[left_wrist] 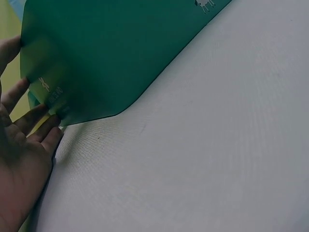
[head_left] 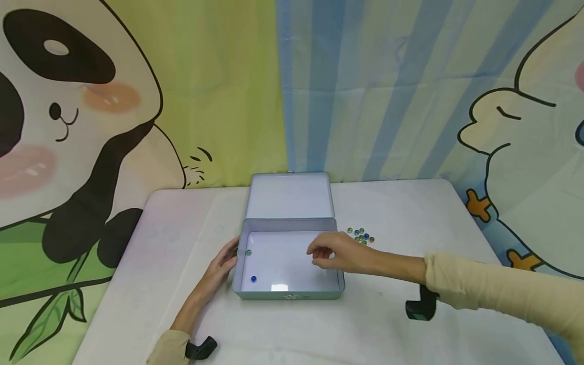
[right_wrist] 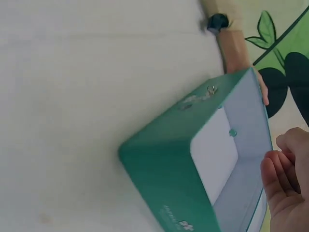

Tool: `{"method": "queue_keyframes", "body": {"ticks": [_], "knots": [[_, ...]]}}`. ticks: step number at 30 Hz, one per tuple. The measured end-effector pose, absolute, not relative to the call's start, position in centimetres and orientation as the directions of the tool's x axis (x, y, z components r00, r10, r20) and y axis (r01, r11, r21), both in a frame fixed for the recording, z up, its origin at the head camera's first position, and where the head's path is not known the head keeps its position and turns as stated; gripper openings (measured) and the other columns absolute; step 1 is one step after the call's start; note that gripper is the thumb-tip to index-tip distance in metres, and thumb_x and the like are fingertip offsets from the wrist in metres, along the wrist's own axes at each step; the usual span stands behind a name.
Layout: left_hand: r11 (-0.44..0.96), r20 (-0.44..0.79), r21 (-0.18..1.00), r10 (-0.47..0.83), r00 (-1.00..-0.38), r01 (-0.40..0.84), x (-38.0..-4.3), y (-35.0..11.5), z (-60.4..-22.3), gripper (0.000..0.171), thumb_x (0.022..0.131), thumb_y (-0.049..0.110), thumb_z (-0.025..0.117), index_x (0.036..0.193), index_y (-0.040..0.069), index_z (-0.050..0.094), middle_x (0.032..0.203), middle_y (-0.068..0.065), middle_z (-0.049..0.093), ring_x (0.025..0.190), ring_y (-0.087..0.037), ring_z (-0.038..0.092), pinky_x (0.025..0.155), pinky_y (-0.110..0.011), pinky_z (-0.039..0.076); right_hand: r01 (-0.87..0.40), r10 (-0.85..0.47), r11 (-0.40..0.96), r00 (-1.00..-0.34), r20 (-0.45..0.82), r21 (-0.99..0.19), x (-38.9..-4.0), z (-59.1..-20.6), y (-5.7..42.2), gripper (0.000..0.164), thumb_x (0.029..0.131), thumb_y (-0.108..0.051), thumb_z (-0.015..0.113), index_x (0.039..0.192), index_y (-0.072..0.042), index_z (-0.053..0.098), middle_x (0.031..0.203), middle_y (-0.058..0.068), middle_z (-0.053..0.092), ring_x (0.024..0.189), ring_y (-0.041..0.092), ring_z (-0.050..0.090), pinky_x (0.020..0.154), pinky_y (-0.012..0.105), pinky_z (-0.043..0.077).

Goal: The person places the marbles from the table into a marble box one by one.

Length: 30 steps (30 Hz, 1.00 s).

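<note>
A shallow green metal box (head_left: 288, 295) stands on the table with its lid (head_left: 288, 195) folded back. Inside it, a green marble (head_left: 248, 252) and a blue marble (head_left: 253, 279) lie near the left wall. My left hand (head_left: 220, 267) rests against the box's left side; the left wrist view shows its fingers (left_wrist: 36, 116) spread along the green wall. Over the right part of the box hovers my right hand (head_left: 339, 252), fingers bent and thumb near the fingertips. Whether a marble sits between them is hidden, also in the right wrist view, where the hand (right_wrist: 287, 181) appears at the right edge.
Several loose marbles (head_left: 360, 236), green, blue and brownish, lie in a cluster just right of the box. A white cloth covers the table (head_left: 388, 314). Behind it hangs a curtain (head_left: 219, 91) printed with cartoon animals. Each wrist wears a black camera (head_left: 422, 304).
</note>
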<state>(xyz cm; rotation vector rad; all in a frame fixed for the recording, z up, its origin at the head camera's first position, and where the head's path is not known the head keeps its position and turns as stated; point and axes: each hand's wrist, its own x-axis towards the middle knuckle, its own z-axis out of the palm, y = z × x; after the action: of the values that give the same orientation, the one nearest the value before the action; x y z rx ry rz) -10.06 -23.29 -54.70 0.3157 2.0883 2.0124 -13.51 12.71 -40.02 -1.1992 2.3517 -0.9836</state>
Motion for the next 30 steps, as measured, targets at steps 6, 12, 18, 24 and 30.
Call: {"method": "queue_keyframes", "body": {"ticks": [6, 12, 18, 24, 30], "knots": [[0.045, -0.017, 0.999, 0.293, -0.956, -0.004, -9.9, -23.5, -54.8, 0.055, 0.104, 0.018, 0.041, 0.155, 0.017, 0.021, 0.162, -0.016, 0.018, 0.149, -0.040, 0.011, 0.105, -0.003, 0.028, -0.552, -0.772, 0.355, -0.629, 0.097, -0.754, -9.9, -40.1, 17.5, 0.017, 0.088, -0.001, 0.066, 0.102, -0.009, 0.067, 0.089, -0.002, 0.070, 0.078, -0.001, 0.061, 0.071, 0.019, 0.057], [0.042, -0.017, 0.999, 0.288, -0.957, -0.005, -9.7, -23.6, -54.7, 0.055, 0.104, 0.019, 0.040, 0.155, 0.016, 0.020, 0.162, -0.016, 0.017, 0.149, -0.018, 0.022, 0.105, -0.004, 0.029, -0.518, -0.754, 0.350, -0.651, 0.094, -0.781, -7.4, -40.3, 20.3, 0.013, 0.090, -0.007, 0.067, 0.101, -0.013, 0.067, 0.087, -0.005, 0.069, 0.076, -0.003, 0.059, 0.067, 0.019, 0.056], [0.038, -0.010, 0.999, 0.294, -0.956, 0.001, -9.7, -23.7, -54.8, 0.055, 0.104, 0.018, 0.040, 0.155, 0.016, 0.020, 0.162, -0.017, 0.017, 0.134, 0.013, 0.031, 0.104, -0.003, 0.028, -0.459, -0.713, 0.377, -0.698, 0.064, -0.804, -6.4, -40.4, 21.8, 0.015, 0.088, -0.006, 0.068, 0.102, -0.012, 0.067, 0.088, -0.006, 0.068, 0.077, -0.001, 0.060, 0.067, 0.019, 0.057], [0.042, -0.007, 0.999, 0.304, -0.953, 0.006, -9.9, -23.6, -54.7, 0.055, 0.104, 0.018, 0.040, 0.155, 0.017, 0.020, 0.163, -0.016, 0.016, 0.134, 0.014, 0.030, 0.104, -0.003, 0.028, -0.411, -0.674, 0.427, -0.738, 0.020, -0.805, -6.8, -40.7, 22.9, 0.018, 0.087, -0.005, 0.070, 0.103, -0.012, 0.067, 0.090, -0.008, 0.068, 0.078, 0.000, 0.059, 0.068, 0.020, 0.057], [0.027, 0.001, 1.000, 0.317, -0.948, 0.010, -10.1, -23.4, -54.9, 0.055, 0.104, 0.018, 0.040, 0.155, 0.016, 0.020, 0.163, -0.017, 0.016, 0.136, 0.010, 0.030, 0.105, -0.004, 0.028, -0.484, -0.634, 0.522, -0.771, 0.060, -0.702, -9.8, -42.7, 24.4, 0.017, 0.086, -0.007, 0.071, 0.102, -0.010, 0.067, 0.089, -0.004, 0.069, 0.078, -0.001, 0.058, 0.067, 0.020, 0.056]]}}
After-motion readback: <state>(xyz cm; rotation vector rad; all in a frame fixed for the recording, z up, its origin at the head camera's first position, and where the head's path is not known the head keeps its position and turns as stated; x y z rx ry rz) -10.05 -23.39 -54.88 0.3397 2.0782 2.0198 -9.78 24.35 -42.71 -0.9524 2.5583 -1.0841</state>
